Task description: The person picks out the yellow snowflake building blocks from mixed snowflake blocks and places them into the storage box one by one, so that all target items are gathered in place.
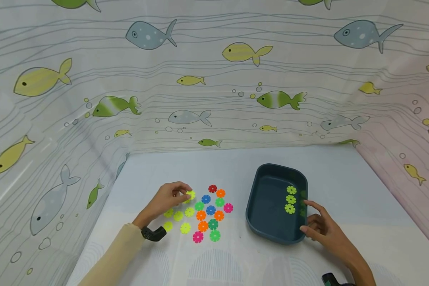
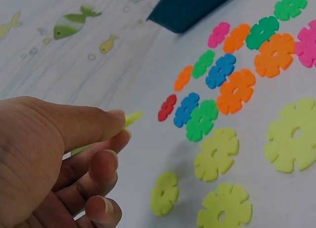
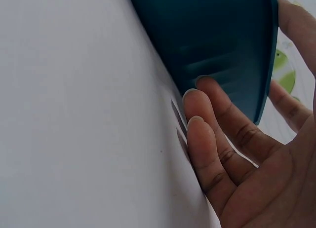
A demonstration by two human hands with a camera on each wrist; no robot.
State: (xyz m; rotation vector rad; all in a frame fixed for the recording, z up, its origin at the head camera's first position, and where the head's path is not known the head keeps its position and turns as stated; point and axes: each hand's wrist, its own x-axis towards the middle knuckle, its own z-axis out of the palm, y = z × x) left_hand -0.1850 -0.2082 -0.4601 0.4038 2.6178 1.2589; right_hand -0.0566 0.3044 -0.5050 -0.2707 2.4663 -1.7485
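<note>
My left hand (image 1: 171, 196) pinches a yellow-green snowflake disc (image 2: 132, 119) between thumb and forefinger, a little above the table; in the left wrist view it is seen nearly edge-on. Several more yellow-green discs (image 1: 185, 228) lie flat beneath and beside that hand. On the right, a dark blue plastic tray (image 1: 252, 198) holds three yellow-green discs (image 1: 290, 199) in a row along its right side. My right hand (image 1: 323, 230) holds the tray's right edge, thumb and forefinger at the rim, other fingers bent against the outer wall (image 3: 212, 55).
Between the left hand and the tray lies a loose group of discs: a red one (image 1: 212, 188), blue ones (image 1: 211, 210), and several orange (image 1: 203, 226), green (image 1: 215, 236) and pink ones (image 1: 228, 208). A fish-patterned curtain (image 1: 200, 99) encloses the white table (image 1: 221, 167) at the back and sides.
</note>
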